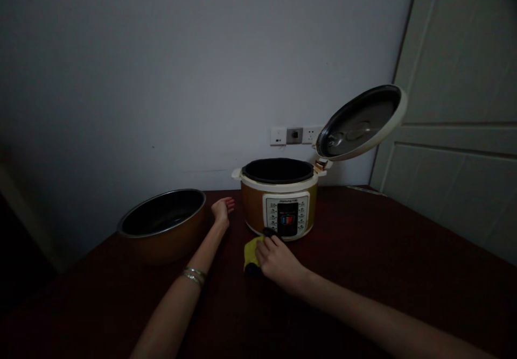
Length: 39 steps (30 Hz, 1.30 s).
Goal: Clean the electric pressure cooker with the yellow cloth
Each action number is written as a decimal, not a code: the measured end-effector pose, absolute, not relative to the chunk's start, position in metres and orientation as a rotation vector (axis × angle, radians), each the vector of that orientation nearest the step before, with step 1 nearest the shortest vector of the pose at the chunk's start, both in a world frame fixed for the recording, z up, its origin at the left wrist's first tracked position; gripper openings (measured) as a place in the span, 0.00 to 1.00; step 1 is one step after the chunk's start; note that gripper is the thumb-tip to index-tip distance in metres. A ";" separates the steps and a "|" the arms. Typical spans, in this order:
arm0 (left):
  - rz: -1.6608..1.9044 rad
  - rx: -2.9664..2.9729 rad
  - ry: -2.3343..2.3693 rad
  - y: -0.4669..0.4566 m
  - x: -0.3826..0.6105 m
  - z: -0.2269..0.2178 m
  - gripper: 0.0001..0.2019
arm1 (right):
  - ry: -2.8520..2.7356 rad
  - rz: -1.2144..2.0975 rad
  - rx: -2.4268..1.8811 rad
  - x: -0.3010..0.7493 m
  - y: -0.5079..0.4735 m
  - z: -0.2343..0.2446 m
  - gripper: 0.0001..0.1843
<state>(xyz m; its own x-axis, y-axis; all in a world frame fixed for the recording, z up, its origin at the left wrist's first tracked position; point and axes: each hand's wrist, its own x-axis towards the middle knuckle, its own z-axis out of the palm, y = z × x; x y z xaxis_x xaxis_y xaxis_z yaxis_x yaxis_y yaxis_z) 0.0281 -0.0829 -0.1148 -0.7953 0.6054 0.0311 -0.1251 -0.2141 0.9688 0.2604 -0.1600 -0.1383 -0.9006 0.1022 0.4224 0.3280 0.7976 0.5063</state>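
Note:
A gold and white electric pressure cooker (252, 205) stands on the dark red table, its round lid (363, 127) swung up to the right on the hinge. My left hand (222, 209), with bracelets further down the arm, is beside the cooker's left side; its fingers are stretched out and it holds nothing. In front of the control panel, my right hand (280, 265) is closed on a yellow cloth (251, 251) with black parts. The fingers cover some of the cloth. Left of my left hand sits the inner pot (161, 243), gold outside and dark inside, with a metal rim.
Wall sockets and a switch (294, 135) are on the pale wall behind the cooker. A panelled door (456, 170) stands at the right. The table (383, 257) runs up to the wall.

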 end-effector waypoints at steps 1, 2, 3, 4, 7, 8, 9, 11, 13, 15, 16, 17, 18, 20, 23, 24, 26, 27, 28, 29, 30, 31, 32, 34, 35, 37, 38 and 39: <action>2.053 0.588 1.581 -0.081 0.029 -0.111 0.11 | -2.553 -0.835 -0.292 0.259 -0.163 -0.125 0.12; 2.058 0.614 1.584 -0.081 0.030 -0.106 0.11 | -2.492 -0.842 -0.258 0.257 -0.164 -0.109 0.14; 2.068 0.645 1.590 -0.080 0.030 -0.099 0.11 | -2.436 -0.843 -0.234 0.252 -0.163 -0.092 0.16; 2.081 0.679 1.598 -0.081 0.028 -0.090 0.11 | -2.393 -0.839 -0.230 0.246 -0.161 -0.074 0.17; 2.137 0.790 1.636 -0.086 0.019 -0.058 0.12 | -2.351 -0.787 -0.327 0.222 -0.145 -0.028 0.19; 2.151 0.825 1.650 -0.088 0.016 -0.049 0.13 | -2.353 -0.801 -0.378 0.214 -0.138 -0.018 0.19; 2.159 0.861 1.665 -0.089 0.013 -0.040 0.14 | -2.350 -0.815 -0.433 0.206 -0.132 -0.013 0.19; 2.148 0.928 1.694 -0.090 0.009 -0.026 0.15 | -2.328 -0.854 -0.511 0.194 -0.124 -0.016 0.19; 2.097 0.981 1.719 -0.088 0.008 -0.019 0.16 | -2.311 -0.907 -0.529 0.188 -0.120 -0.034 0.21; 2.016 1.013 1.735 -0.084 0.010 -0.016 0.18 | -2.350 -0.970 -0.495 0.188 -0.119 -0.061 0.22; 1.974 1.023 1.738 -0.082 0.012 -0.015 0.18 | -2.394 -0.999 -0.474 0.190 -0.120 -0.076 0.22; 1.937 1.031 1.738 -0.080 0.014 -0.015 0.19 | -2.449 -1.014 -0.447 0.193 -0.120 -0.092 0.20; 1.906 1.041 1.737 -0.078 0.017 -0.015 0.18 | -2.507 -1.018 -0.418 0.197 -0.120 -0.108 0.18; 1.867 1.068 1.735 -0.075 0.021 -0.015 0.17 | -2.607 -0.997 -0.316 0.204 -0.118 -0.135 0.14; 1.846 1.128 1.742 -0.075 0.026 -0.019 0.13 | -2.629 -0.926 -0.169 0.214 -0.113 -0.157 0.10; 1.845 1.148 1.748 -0.075 0.027 -0.020 0.12 | -2.608 -0.908 -0.144 0.217 -0.111 -0.157 0.10; 1.848 1.178 1.761 -0.074 0.030 -0.024 0.12 | -2.553 -0.890 -0.109 0.222 -0.109 -0.148 0.10; 1.849 1.189 1.766 -0.074 0.031 -0.025 0.12 | -2.522 -0.888 -0.098 0.224 -0.109 -0.139 0.11; 1.846 1.199 1.770 -0.074 0.032 -0.026 0.13 | -2.488 -0.890 -0.090 0.227 -0.109 -0.127 0.12; 1.840 1.207 1.773 -0.073 0.033 -0.027 0.14 | -2.452 -0.893 -0.092 0.230 -0.109 -0.113 0.13; 1.829 1.215 1.777 -0.073 0.034 -0.027 0.15 | -2.418 -0.893 -0.105 0.233 -0.109 -0.100 0.14; 1.817 1.222 1.780 -0.072 0.035 -0.027 0.15 | -2.388 -0.881 -0.125 0.236 -0.110 -0.086 0.15; 1.805 1.229 1.785 -0.071 0.035 -0.026 0.15 | -2.363 -0.859 -0.148 0.240 -0.110 -0.075 0.16; 1.785 1.245 1.794 -0.070 0.035 -0.026 0.15 | -2.325 -0.809 -0.178 0.248 -0.111 -0.063 0.17; 1.776 1.256 1.797 -0.069 0.034 -0.026 0.15 | -2.314 -0.791 -0.180 0.253 -0.111 -0.063 0.18; 1.760 1.287 1.799 -0.068 0.031 -0.026 0.15 | -2.309 -0.783 -0.143 0.262 -0.111 -0.078 0.17; 1.754 1.306 1.798 -0.068 0.030 -0.026 0.15 | -2.316 -0.792 -0.114 0.267 -0.110 -0.090 0.17; 1.751 1.327 1.798 -0.068 0.029 -0.027 0.16 | -2.328 -0.803 -0.082 0.272 -0.110 -0.103 0.17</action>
<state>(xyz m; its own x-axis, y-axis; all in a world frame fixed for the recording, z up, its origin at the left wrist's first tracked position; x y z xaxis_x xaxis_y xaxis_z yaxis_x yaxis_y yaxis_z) 0.0293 -0.0680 -0.0266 -0.5276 0.7626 0.3743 0.3945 -0.1703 0.9030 0.2719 -0.1099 -0.1031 -0.7771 -0.1483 0.6117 0.2605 0.8089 0.5271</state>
